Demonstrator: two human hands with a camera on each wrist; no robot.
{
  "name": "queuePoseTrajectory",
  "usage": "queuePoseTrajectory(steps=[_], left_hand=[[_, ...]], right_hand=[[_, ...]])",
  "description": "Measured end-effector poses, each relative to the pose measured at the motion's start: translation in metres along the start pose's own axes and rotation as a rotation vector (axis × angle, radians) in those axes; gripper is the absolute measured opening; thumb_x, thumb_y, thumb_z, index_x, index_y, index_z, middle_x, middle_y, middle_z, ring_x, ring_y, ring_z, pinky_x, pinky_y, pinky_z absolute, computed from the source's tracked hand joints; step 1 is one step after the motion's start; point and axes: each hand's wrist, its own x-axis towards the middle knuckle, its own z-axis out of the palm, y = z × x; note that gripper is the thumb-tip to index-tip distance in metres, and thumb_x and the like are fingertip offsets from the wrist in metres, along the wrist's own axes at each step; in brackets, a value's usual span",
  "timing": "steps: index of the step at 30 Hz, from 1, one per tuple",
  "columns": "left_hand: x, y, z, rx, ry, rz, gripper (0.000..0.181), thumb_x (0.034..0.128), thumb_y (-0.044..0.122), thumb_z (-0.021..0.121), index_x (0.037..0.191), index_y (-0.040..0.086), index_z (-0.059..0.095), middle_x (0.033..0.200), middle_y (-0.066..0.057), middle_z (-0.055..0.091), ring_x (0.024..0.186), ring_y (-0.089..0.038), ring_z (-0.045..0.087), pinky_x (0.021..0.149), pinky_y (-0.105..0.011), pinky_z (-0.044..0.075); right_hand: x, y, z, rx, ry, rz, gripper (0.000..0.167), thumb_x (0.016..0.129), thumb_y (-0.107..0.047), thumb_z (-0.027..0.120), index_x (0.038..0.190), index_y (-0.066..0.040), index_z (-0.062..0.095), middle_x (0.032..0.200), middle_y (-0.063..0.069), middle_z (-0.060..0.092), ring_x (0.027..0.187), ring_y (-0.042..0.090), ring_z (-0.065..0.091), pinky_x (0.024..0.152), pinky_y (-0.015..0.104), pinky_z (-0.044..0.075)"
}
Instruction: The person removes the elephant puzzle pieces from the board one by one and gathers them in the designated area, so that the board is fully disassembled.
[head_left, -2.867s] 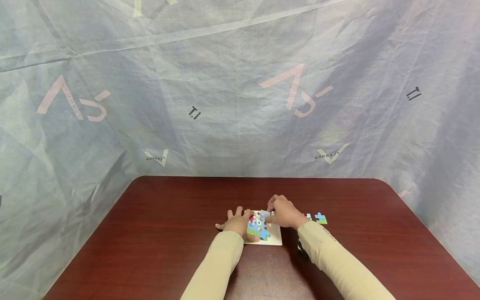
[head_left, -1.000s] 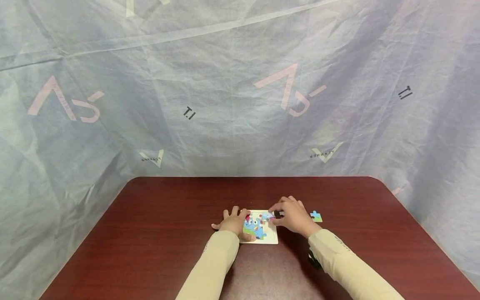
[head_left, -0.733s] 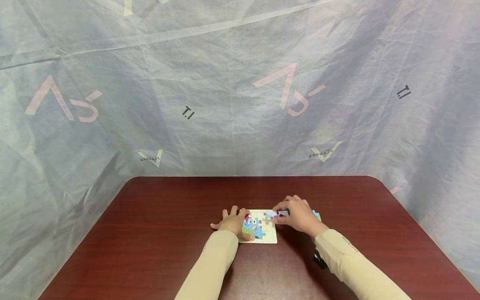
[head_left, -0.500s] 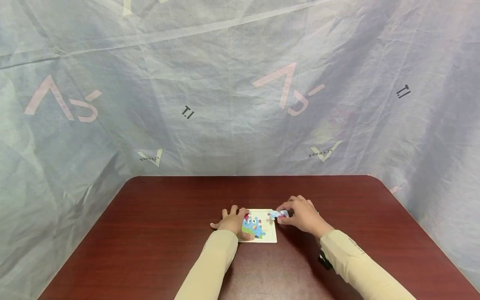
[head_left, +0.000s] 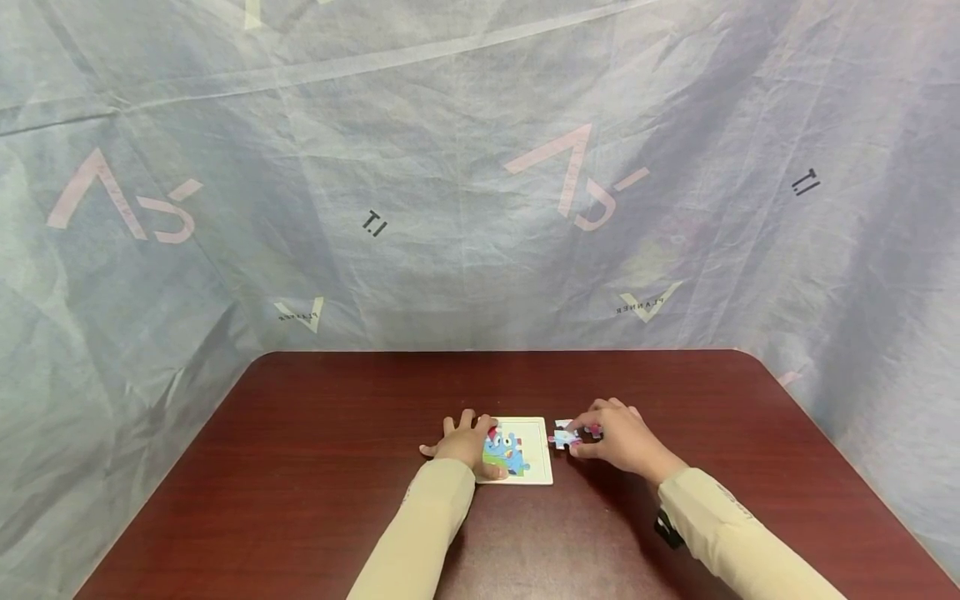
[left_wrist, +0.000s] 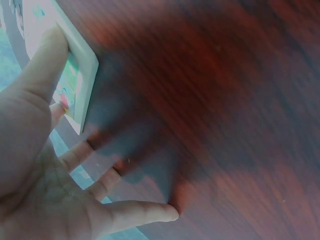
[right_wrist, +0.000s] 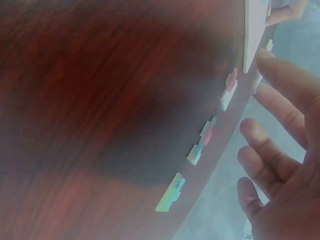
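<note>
In the head view, a white puzzle board (head_left: 536, 429) lies on the table, its left part filled with pieces of a blue cartoon character. My left hand (head_left: 461, 442) holds the board's left side down with spread fingers; its thumb (left_wrist: 47, 60) presses on the board in the left wrist view. Just right of the board, my right hand (head_left: 622, 435) pinches a pale blue and white jigsaw puzzle piece (head_left: 566, 438) between thumb and index finger. Part of that piece is behind the fingertips.
Loose puzzle pieces lie right of the board: one pink and white (right_wrist: 229, 91), one pink and blue (right_wrist: 203, 142), one green (right_wrist: 170, 193). The reddish-brown table (head_left: 337, 417) ends at a grey hanging sheet (head_left: 450, 275).
My right hand has lifted the pale piece from the board's upper right area and carried it rightward, past the board's edge. The left hand has stayed on the board.
</note>
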Motion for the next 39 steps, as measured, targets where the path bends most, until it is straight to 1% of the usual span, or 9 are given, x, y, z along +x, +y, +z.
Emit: queuePoseTrajectory(steps=[5, 11, 16, 20, 25, 31, 35, 39], left_hand=[[0.001, 0.0, 0.0, -0.004, -0.006, 0.003, 0.077, 0.0811, 0.027, 0.089, 0.146, 0.019, 0.049, 0.15, -0.014, 0.037, 0.14, -0.044, 0.03, 0.093, -0.085, 0.032], [-0.002, 0.002, -0.002, 0.002, -0.001, 0.002, 0.076, 0.0813, 0.026, 0.089, 0.145, 0.018, 0.049, 0.148, -0.015, 0.038, 0.138, -0.043, 0.031, 0.093, -0.084, 0.032], [-0.002, 0.002, -0.001, -0.01, -0.003, 0.0, 0.076, 0.0813, 0.026, 0.089, 0.145, 0.017, 0.049, 0.149, -0.015, 0.037, 0.14, -0.044, 0.03, 0.094, -0.085, 0.031], [-0.003, 0.002, -0.002, -0.025, -0.007, -0.003, 0.076, 0.0811, 0.026, 0.088, 0.146, 0.017, 0.049, 0.15, -0.016, 0.036, 0.141, -0.045, 0.028, 0.094, -0.085, 0.03], [-0.003, 0.002, -0.003, -0.021, -0.004, 0.0, 0.076, 0.0811, 0.026, 0.089, 0.145, 0.018, 0.049, 0.15, -0.015, 0.037, 0.14, -0.045, 0.029, 0.094, -0.085, 0.031], [-0.003, 0.001, -0.003, -0.02, 0.0, 0.002, 0.075, 0.081, 0.026, 0.089, 0.145, 0.017, 0.049, 0.15, -0.015, 0.037, 0.14, -0.044, 0.03, 0.094, -0.085, 0.03], [-0.002, 0.001, -0.003, -0.018, 0.004, 0.003, 0.075, 0.0809, 0.026, 0.089, 0.144, 0.017, 0.05, 0.149, -0.016, 0.037, 0.137, -0.043, 0.031, 0.094, -0.085, 0.031], [-0.003, 0.002, -0.004, -0.011, 0.003, 0.003, 0.075, 0.0811, 0.026, 0.088, 0.144, 0.016, 0.049, 0.148, -0.016, 0.038, 0.136, -0.043, 0.032, 0.094, -0.085, 0.031]], right_hand=[[-0.007, 0.004, 0.003, 0.005, -0.023, 0.023, 0.022, 0.085, -0.026, 0.085, 0.106, -0.022, 0.08, 0.104, 0.0, 0.064, 0.105, 0.028, 0.055, 0.088, 0.048, 0.039], [-0.012, 0.008, 0.008, 0.009, -0.019, 0.01, 0.021, 0.084, -0.026, 0.085, 0.103, -0.023, 0.08, 0.102, -0.002, 0.064, 0.106, 0.029, 0.055, 0.087, 0.049, 0.039], [-0.015, 0.009, 0.011, 0.002, -0.013, 0.005, 0.019, 0.083, -0.025, 0.086, 0.101, -0.024, 0.08, 0.104, 0.0, 0.065, 0.109, 0.033, 0.056, 0.087, 0.05, 0.04], [-0.016, 0.009, 0.012, 0.001, -0.024, 0.007, 0.021, 0.082, -0.026, 0.087, 0.102, -0.024, 0.081, 0.106, 0.003, 0.065, 0.108, 0.032, 0.056, 0.087, 0.051, 0.04], [-0.017, 0.01, 0.012, -0.003, -0.03, 0.003, 0.024, 0.081, -0.027, 0.088, 0.103, -0.022, 0.08, 0.103, 0.002, 0.063, 0.103, 0.029, 0.055, 0.084, 0.048, 0.04], [-0.018, 0.011, 0.012, -0.008, -0.023, 0.007, 0.025, 0.082, -0.026, 0.087, 0.106, -0.022, 0.08, 0.103, 0.002, 0.063, 0.103, 0.028, 0.054, 0.086, 0.049, 0.04], [-0.017, 0.012, 0.011, -0.007, 0.001, -0.015, 0.028, 0.081, -0.027, 0.088, 0.106, -0.02, 0.08, 0.1, 0.0, 0.063, 0.1, 0.027, 0.055, 0.084, 0.047, 0.04], [-0.014, 0.014, 0.01, 0.022, 0.052, -0.035, 0.026, 0.082, -0.026, 0.087, 0.105, -0.018, 0.079, 0.097, -0.002, 0.063, 0.1, 0.028, 0.056, 0.085, 0.049, 0.041]])
